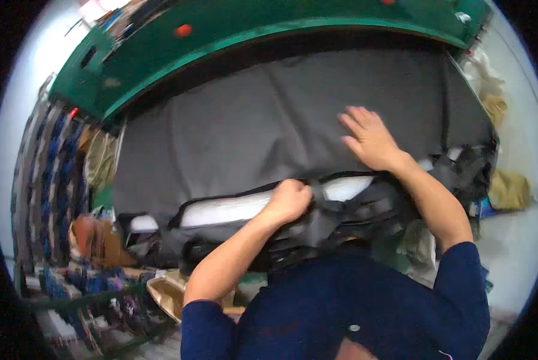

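Note:
A wide sheet of dark grey, leather-like material (221, 132) spreads in front of me, with soft creases running across it. Along its near side, white padding (227, 210) shows through gaps between the sheet and bunched dark material (365, 210). My left hand (290, 201) is closed at the near edge, between two of the white gaps; its fingers seem to grip the dark material there. Farther right, my right hand (371, 138) lies on or just over the sheet, fingers stretched out and apart, holding nothing.
A green frame (233, 48) with red round knobs (183, 30) curves along the far side. Rolls or stacks of dark patterned material (53, 180) stand at the left. Tan bundles (509, 189) sit at the right by a pale wall. Brown paper or card (168, 293) lies low at the left.

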A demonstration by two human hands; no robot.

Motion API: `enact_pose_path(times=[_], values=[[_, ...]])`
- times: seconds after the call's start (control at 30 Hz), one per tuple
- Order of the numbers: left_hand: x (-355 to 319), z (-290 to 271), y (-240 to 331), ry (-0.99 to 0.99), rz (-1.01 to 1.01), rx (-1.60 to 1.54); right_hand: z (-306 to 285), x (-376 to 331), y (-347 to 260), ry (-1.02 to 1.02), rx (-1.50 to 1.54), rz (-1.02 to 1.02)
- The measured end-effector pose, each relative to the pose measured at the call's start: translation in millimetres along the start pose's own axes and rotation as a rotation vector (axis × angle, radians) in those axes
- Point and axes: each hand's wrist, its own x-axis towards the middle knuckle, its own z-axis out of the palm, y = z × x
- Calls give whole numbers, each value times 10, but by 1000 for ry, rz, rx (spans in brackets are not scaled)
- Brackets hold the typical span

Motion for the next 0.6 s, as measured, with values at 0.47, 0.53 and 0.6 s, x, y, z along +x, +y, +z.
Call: enact_pose_path(times=[0.47, 0.53, 0.6], values=[[-718, -1792, -1659, 643, -190, 735, 71, 35, -8, -12, 6, 0], [-759, -1966, -1722, 593, -135, 708, 44, 67, 11, -18, 1, 7], [-802, -2114, -1847, 581, -120, 678, 63, -4, 23, -5, 15, 42]])
